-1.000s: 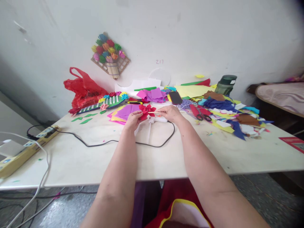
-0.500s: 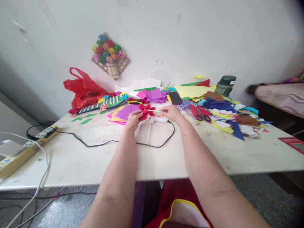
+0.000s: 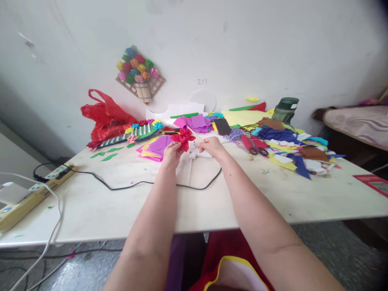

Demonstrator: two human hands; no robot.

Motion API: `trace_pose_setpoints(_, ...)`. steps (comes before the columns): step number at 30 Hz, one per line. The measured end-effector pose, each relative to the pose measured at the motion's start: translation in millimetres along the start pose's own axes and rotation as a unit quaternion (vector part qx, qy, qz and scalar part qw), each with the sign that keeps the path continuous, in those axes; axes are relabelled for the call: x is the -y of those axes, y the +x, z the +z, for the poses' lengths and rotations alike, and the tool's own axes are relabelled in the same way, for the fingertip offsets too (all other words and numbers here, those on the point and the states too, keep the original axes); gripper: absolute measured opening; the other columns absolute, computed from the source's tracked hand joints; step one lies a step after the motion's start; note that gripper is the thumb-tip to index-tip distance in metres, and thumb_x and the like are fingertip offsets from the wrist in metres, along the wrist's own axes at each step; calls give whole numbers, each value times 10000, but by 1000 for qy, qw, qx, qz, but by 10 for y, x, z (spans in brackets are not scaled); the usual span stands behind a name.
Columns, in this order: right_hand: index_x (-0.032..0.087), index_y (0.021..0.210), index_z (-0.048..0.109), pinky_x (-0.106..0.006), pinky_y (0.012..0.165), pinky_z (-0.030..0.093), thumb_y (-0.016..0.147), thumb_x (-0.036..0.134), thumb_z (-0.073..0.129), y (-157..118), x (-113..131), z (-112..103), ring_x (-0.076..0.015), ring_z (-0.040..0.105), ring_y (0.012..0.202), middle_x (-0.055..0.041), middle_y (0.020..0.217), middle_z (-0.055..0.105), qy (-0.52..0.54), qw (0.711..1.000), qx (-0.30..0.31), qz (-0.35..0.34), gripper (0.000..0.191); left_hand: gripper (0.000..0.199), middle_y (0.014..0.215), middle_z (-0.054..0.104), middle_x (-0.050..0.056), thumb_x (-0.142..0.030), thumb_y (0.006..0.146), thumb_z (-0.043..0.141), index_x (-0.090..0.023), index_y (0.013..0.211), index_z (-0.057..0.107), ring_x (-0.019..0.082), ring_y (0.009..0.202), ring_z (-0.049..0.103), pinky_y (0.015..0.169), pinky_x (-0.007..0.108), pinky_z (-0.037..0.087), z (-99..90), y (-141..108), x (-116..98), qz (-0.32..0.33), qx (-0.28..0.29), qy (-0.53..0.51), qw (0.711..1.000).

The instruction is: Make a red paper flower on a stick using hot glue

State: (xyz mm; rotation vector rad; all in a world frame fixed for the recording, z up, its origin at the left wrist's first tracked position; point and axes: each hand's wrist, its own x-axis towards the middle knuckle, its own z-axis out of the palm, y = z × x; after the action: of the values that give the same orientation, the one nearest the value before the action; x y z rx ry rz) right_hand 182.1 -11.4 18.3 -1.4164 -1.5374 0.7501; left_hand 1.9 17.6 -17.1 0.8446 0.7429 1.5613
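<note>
Nearest: dark red cloth with yellow trim (image 3: 224, 246) below the table's front edge; grey speckled floor (image 3: 87, 270) to either side, dark cables running over it at left.

Table (image 3: 206, 214): pale top, light smudges, small paper bits scattered. Yellow power strip (image 3: 18, 210) along the left side, white cord (image 3: 60, 206) hanging past the front edge. Black cord (image 3: 113, 188) crosses from the strip, passes behind the left forearm, curves up near the right wrist.

Mid-table, centre: left hand (image 3: 172, 155) grips a red paper flower (image 3: 184, 140) by its near edge, above the surface. Right hand (image 3: 212, 147) just right of the flower, fingertips drawn together; cannot tell whether anything is pinched there. White glue gun (image 3: 200, 154) lies beneath and between the hands, partly hidden.

Left of flower: stacked purple, yellow and pink sheets (image 3: 157, 146); farther left, cut green leaves (image 3: 109, 157). Right: scissors (image 3: 257, 150), beside a broad heap of coloured scraps (image 3: 279, 133).

Toward the wall: red plastic bag (image 3: 106, 115) at left, purple sheets (image 3: 198, 122) near centre, dark green bottle (image 3: 285, 110) upright at right.

Beyond the table's right end: cushioned furniture with pale patterned fabric (image 3: 357, 125). Wall (image 3: 242, 48): off-white, marked; digits handwritten on it, a paper-tulip hanging (image 3: 141, 74) on a diamond lattice to their left.
</note>
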Motion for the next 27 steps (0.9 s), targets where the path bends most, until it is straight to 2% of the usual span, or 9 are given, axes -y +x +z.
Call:
trace_pose_setpoints(4,172,550,659,-263,681,473,726,321,651,47,-37,168,-157,625,643,-36,605,682,77,997,-10,28,231,161,705,699,23,-119,623,756,-156,691,615,173,739,687,831,351,541,88,-49,49,-6,32,-2,999)
trace_pose_setpoints(10,169,646,663,-239,595,448,713,262,614,33,51,142,-147,597,609,-9,581,640,175,980,-58,70,125,261,813,730,23,-115,592,766,-156,830,665,169,794,687,810,306,525,194,-168,50,-15,72,15,997)
trace_pose_setpoints(14,167,625,634,-241,557,428,682,258,627,9,100,78,-133,532,549,31,503,528,182,976,-76,87,106,400,853,718,-2,-121,559,806,-187,912,629,154,817,681,813,303,523,205,-188,53,-8,95,31,995)
trace_pose_setpoints(17,178,589,605,-242,535,400,672,256,621,26,76,62,-124,487,522,46,482,473,163,981,-70,77,115,586,884,723,1,-113,513,837,-203,1044,607,158,818,685,812,309,524,201,-183,59,-15,98,48,994)
trace_pose_setpoints(19,183,577,595,-243,520,371,667,265,619,46,50,58,-119,465,514,47,485,466,151,984,-62,68,124,640,860,725,2,-118,500,852,-203,1081,597,161,773,685,793,315,528,195,-181,61,-25,103,71,992)
trace_pose_setpoints(23,186,536,554,-241,501,333,658,291,640,56,38,30,-106,439,499,44,484,467,188,980,-42,55,182,612,786,719,0,-143,497,862,-181,1053,610,165,691,669,739,323,538,189,-187,55,-34,118,105,987)
trace_pose_setpoints(27,183,563,562,-239,491,347,634,331,678,5,93,-28,-94,440,487,33,534,527,229,972,-23,51,201,561,805,720,4,-159,506,850,-178,1017,621,165,694,668,750,331,542,184,-182,48,-19,84,88,992)
